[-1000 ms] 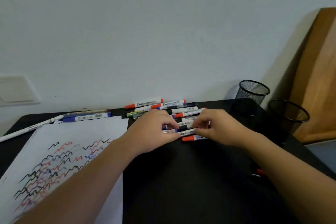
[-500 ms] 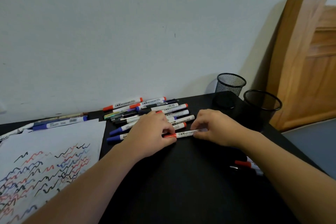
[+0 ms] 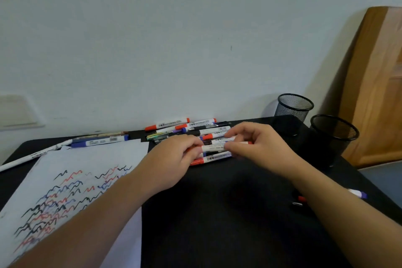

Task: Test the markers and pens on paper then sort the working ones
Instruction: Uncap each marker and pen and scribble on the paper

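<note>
A pile of white markers (image 3: 195,128) with red, blue and black caps lies on the black table (image 3: 217,213) near the wall. My left hand (image 3: 174,159) and my right hand (image 3: 256,143) meet over the pile's front. Together they pinch a bunch of white markers (image 3: 214,148), the left at one end, the right at the other. A red-capped marker (image 3: 208,159) lies just below the bunch. White paper (image 3: 71,185) covered in black, red and blue squiggles lies at left.
Two black mesh cups (image 3: 293,109) (image 3: 332,135) stand at the table's back right, beside a wooden board (image 3: 376,85) leaning on the wall. A blue-capped marker (image 3: 100,142) and other pens lie behind the paper. Loose pens (image 3: 356,193) lie near my right forearm.
Both hands have lifted slightly and closed around a bunch of markers at the front of the pile. The camera view swung right, then back left.
</note>
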